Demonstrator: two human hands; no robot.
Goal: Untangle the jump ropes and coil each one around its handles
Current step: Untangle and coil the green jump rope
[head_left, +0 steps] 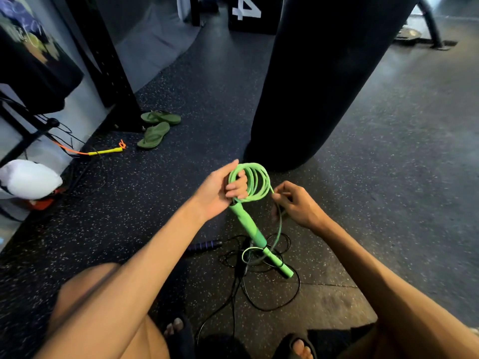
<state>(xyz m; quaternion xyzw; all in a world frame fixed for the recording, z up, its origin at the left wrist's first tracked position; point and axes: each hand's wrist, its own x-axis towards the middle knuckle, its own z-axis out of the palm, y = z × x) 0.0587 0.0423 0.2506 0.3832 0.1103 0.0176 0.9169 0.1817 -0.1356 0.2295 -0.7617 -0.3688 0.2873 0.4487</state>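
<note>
**Above the Floor: Green Rope Partly Coiled in Hand**

Over the speckled rubber floor [160, 203], in front of a crouching person, the green jump rope [255, 182] is held up by both hands. Its look is as follows:

- Colour: bright light green, both cord and handles.
- Coil: several round loops stacked close together at the upper end of the held handle [246, 224]. The loops stand above the handle, not wound round it.
- Held handle: straight, tilted down and to the right, with a darker green band near its lower end.
- Free strand: one length leaves the coil on its right side, passes through the right hand [295, 203] and drops to the floor.
- Second green handle [278, 263]: lies on the floor just below the held one, beside a small green loop.

The left hand [220, 189] grips the coil and the handle top together, fingers curled through the loops. The right-hand fingers are curled round the free strand.

A black jump rope [259, 304] lies in loose tangled loops under the second green handle. A purple handle [204, 246] rests at its left edge.

A black punching bag [324, 73] stands just behind the hands.
</note>
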